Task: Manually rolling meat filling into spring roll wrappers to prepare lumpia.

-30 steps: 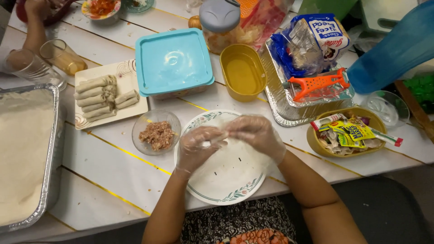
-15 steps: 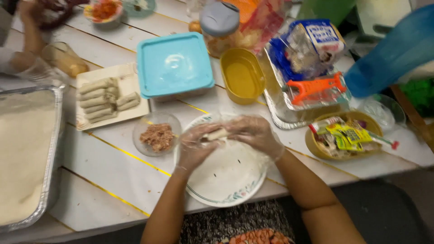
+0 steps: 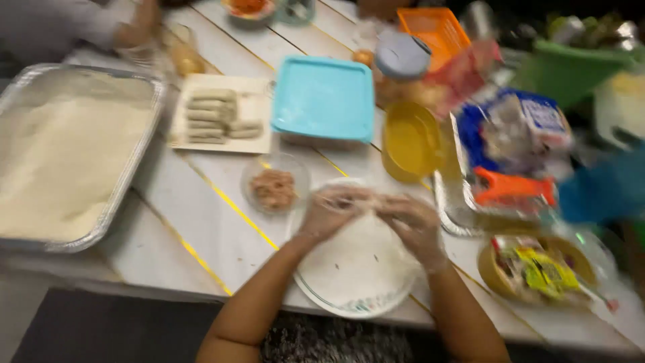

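Both hands, left (image 3: 332, 214) and right (image 3: 410, 225), met over the plate (image 3: 349, 296), gloved. Grip unclear through blur. Filling bowl (image 3: 274, 188) sat just beside the plate.

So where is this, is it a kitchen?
Probably a home kitchen or dining table set up for making rolls. The white plank table holds a foil tray of pale flour or crumbs, a board of finished rolls and a small bowl of filling. Both gloved hands work over a plate.

Bare table (image 3: 201, 228) to my left, between foil tray (image 3: 67, 154) and plate (image 3: 356, 282): free passage. Small meat bowl (image 3: 274, 185) just beyond my left hand (image 3: 332, 212). Yellow tub (image 3: 410, 141) and foil dish (image 3: 463, 215) block the right; blue lidded box (image 3: 324, 99) ahead.
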